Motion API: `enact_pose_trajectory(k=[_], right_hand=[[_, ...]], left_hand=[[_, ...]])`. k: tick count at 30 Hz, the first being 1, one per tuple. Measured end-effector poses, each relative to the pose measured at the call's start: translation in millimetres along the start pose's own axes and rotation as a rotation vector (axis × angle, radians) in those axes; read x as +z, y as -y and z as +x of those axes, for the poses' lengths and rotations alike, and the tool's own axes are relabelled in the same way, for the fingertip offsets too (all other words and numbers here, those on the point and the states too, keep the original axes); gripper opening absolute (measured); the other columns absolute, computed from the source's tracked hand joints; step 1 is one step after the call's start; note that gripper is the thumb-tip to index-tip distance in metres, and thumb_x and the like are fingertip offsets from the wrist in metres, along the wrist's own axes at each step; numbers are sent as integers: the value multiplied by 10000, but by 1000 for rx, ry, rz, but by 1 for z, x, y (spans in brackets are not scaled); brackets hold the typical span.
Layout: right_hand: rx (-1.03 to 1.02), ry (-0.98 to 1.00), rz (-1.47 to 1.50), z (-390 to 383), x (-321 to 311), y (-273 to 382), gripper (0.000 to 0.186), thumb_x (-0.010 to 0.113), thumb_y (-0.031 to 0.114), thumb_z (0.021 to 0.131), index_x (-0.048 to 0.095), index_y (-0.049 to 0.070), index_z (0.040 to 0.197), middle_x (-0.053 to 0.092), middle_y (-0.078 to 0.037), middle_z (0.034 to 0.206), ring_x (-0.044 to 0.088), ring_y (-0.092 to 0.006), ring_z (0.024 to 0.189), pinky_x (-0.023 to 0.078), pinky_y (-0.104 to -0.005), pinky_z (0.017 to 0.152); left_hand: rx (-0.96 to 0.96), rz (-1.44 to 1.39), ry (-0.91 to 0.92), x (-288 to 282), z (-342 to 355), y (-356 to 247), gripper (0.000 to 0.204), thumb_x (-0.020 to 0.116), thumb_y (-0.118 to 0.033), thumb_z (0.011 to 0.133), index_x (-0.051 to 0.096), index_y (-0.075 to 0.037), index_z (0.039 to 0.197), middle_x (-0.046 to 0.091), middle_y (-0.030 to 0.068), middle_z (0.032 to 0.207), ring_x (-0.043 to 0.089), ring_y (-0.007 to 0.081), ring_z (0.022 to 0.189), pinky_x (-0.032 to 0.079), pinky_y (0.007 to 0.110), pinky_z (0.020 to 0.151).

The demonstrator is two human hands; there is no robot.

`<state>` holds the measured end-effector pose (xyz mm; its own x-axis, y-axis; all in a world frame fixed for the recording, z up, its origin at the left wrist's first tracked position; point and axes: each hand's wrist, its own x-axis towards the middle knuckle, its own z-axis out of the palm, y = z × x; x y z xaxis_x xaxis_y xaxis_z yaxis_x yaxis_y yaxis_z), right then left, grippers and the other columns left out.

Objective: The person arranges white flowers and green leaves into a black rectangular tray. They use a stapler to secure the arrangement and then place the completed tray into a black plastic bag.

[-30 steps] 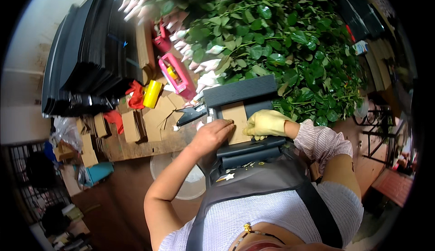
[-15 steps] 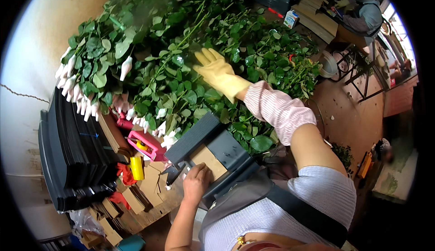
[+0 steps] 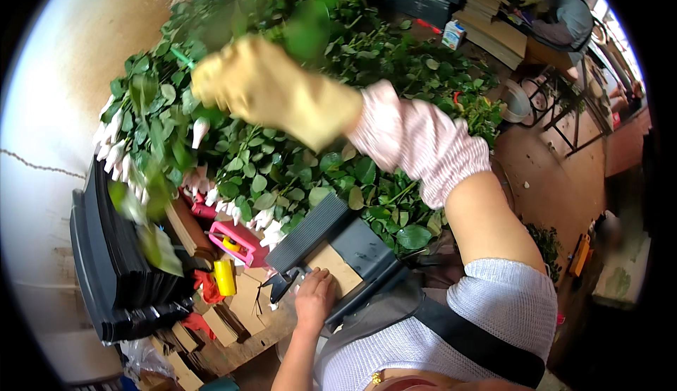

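above piled roses (image 3: 262, 169), the right hand (image 3: 257, 88) grips a leafy stem (image 3: 161, 251), left hand (image 3: 315, 299) flat on cardboard (image 3: 340, 270).

The gloved right grip (image 3: 275, 91) is blurred at the upper centre — what it holds, if anything, cannot be told. Leaves (image 3: 161, 250) blur at the left. The left grip (image 3: 315, 298) hides part of a cardboard sheet (image 3: 342, 267) at the lower centre. What 1 co-worker (image 3: 572, 28) handles, upper right, is too small to tell — the bottom edge cuts off a teal object (image 3: 220, 385).
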<state>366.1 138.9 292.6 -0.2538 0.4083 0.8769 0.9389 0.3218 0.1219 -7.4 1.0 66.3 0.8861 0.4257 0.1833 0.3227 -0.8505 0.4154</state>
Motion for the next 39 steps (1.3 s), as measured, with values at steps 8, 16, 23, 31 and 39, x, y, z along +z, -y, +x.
enact_pose_trajectory(k=[8, 16, 23, 31, 39], right_hand=[[257, 773, -307, 29, 39, -9, 211, 673, 205, 888, 723, 45, 1018, 718, -129, 1086, 699, -277, 999, 576, -458, 844], [269, 1265, -166, -168, 41, 26, 172, 718, 137, 857, 755, 95, 1019, 742, -92, 1108, 726, -323, 999, 571, -437, 867], [203, 193, 312, -125, -37, 53, 153, 699, 158, 930, 698, 48, 1037, 733, -139, 1160, 717, -320, 1005, 595, -432, 842], [309, 982, -179, -221, 34, 26, 361, 690, 313, 900, 731, 117, 1200, 705, -108, 1214, 584, -321, 1257, 423, -448, 1090], [185, 591, 211, -114, -71, 75, 220, 682, 69, 813, 697, 134, 1022, 710, -51, 1091, 737, -293, 935, 607, -416, 736]], left_hand=[[-83, -3, 47, 2, -9, 2, 242, 769, -95, 835, 745, -74, 1075, 727, 85, 1198, 665, 286, 1224, 475, 519, 1100], [-36, -46, 25, 8, -5, 5, 256, 782, -100, 838, 720, -63, 1084, 703, 92, 1207, 633, 317, 1262, 443, 535, 1125], [-69, -77, 37, 11, -9, 7, 290, 803, -107, 830, 713, -60, 1102, 697, 107, 1213, 617, 359, 1285, 392, 632, 1137], [-38, -43, 86, 6, -4, 7, 406, 809, -182, 831, 713, -98, 1216, 688, 88, 1232, 594, 343, 1309, 382, 608, 1147], [-76, -127, 82, 3, -12, 9, 422, 842, -211, 809, 724, -83, 1194, 676, 110, 1239, 588, 384, 1306, 387, 610, 1142]])
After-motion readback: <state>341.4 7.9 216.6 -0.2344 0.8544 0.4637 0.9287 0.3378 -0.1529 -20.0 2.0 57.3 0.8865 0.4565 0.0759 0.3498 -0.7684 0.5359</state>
